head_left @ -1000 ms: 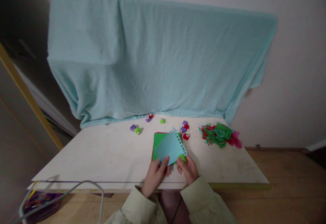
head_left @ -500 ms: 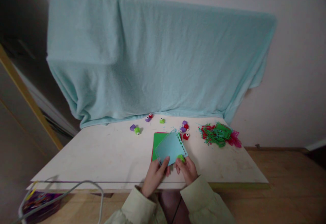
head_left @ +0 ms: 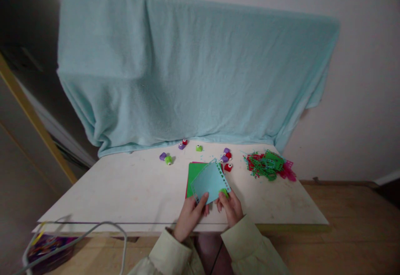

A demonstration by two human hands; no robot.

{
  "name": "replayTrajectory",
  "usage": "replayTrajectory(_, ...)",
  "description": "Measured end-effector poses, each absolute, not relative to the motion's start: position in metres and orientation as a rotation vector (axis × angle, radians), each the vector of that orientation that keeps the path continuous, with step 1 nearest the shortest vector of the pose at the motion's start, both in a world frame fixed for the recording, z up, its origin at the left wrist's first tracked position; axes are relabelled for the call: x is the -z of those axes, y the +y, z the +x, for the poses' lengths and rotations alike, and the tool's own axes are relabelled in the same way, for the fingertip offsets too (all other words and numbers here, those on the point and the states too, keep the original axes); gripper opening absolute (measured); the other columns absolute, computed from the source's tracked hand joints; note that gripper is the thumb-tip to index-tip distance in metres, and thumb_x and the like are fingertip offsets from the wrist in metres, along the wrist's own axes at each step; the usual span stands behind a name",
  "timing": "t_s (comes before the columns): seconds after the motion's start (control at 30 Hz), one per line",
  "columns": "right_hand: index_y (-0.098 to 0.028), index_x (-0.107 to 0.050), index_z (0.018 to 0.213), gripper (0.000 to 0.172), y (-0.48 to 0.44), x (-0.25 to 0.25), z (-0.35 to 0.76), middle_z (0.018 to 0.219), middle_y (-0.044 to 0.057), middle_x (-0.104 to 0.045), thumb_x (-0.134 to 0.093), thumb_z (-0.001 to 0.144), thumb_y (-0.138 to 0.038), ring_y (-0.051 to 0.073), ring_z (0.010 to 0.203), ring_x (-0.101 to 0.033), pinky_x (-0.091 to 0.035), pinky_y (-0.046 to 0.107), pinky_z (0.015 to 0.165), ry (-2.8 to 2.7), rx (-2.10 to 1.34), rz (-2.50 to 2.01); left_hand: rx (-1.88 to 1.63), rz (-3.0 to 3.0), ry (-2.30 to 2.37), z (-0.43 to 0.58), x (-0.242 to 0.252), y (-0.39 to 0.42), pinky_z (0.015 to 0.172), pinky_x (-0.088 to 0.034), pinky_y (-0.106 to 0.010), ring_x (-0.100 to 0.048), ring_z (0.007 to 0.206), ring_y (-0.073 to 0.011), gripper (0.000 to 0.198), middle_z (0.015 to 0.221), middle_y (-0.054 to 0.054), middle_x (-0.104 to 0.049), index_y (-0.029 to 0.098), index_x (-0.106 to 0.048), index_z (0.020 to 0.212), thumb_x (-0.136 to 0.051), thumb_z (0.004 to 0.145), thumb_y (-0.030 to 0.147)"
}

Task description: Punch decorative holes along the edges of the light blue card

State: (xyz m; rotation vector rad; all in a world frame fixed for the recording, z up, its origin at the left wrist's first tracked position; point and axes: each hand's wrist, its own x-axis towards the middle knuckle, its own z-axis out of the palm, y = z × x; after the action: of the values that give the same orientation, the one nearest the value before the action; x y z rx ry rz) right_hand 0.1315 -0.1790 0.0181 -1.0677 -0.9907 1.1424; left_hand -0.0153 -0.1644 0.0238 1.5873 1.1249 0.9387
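A light blue paper sheet (head_left: 208, 181) with punched holes along its edges is pinched at its lower left by my left hand (head_left: 190, 216), thumb on top. My right hand (head_left: 230, 207) is closed on a small green punch (head_left: 223, 192) at the sheet's lower right corner. Beneath and behind the blue sheet lies a green sheet (head_left: 194, 173), with red edges showing under it. Just beyond the sheets' right side sits a red punch (head_left: 228, 167).
Small punches stand farther back: purple (head_left: 163, 156) and green (head_left: 168, 160) on the left, several more towards the middle. Punched paper scraps (head_left: 268, 165) are heaped at the right of the white table (head_left: 125, 187). A grey cable (head_left: 103, 223) curves at the lower left.
My right hand and the green punch have shifted slightly to the right along the blue sheet's corner. My left hand looks unchanged.
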Motion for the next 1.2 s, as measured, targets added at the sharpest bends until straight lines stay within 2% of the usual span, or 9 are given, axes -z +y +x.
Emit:
replayTrajectory(0.37,-0.018,-0.055,0.080,0.036,-0.178,-0.019,0.133,0.062,-0.001,-0.056,-0.059,0.080,-0.054,0.009,0.045,-0.039,-0.029,0.025,0.044,-0.971,-1.149,-1.090,-0.891,1.577,1.130,-0.016,-0.018,-0.164,0.064,-0.039,-0.024,-0.054,0.057,-0.0142,0.057,0.053,-0.001,-0.056,0.016,-0.058,0.054,-0.034,0.094,0.049)
replayTrajectory(0.63,-0.019,-0.055,0.071,0.038,-0.178,-0.009,0.134,0.056,0.000,-0.052,-0.063,0.076,-0.056,0.009,0.041,-0.031,-0.021,0.026,0.040,-0.896,-1.122,-1.126,-0.863,1.599,1.154,-0.017,-0.013,-0.164,0.062,-0.037,-0.024,-0.052,0.056,-0.0134,0.057,0.052,0.000,-0.055,0.016,-0.056,0.054,-0.035,0.093,0.051)
replayTrajectory(0.87,-0.018,-0.057,0.082,0.036,-0.177,-0.012,0.133,0.063,0.000,-0.057,-0.066,0.076,-0.052,0.008,0.043,-0.038,-0.028,0.023,0.041,-0.947,-1.134,-1.122,-0.881,1.565,1.139,-0.017,-0.017,-0.164,0.064,-0.038,-0.024,-0.053,0.055,-0.0138,0.057,0.053,-0.001,-0.057,0.016,-0.056,0.053,-0.035,0.094,0.049)
replayTrajectory(1.2,-0.018,-0.057,0.088,0.038,-0.180,-0.003,0.127,0.061,-0.001,-0.056,-0.063,0.076,-0.053,0.007,0.042,-0.036,-0.027,0.022,0.039,-1.045,-1.148,-1.145,-0.928,1.514,1.114,-0.017,-0.023,-0.163,0.068,-0.040,-0.024,-0.056,0.057,-0.0147,0.056,0.051,-0.001,-0.056,0.016,-0.055,0.051,-0.036,0.093,0.048)
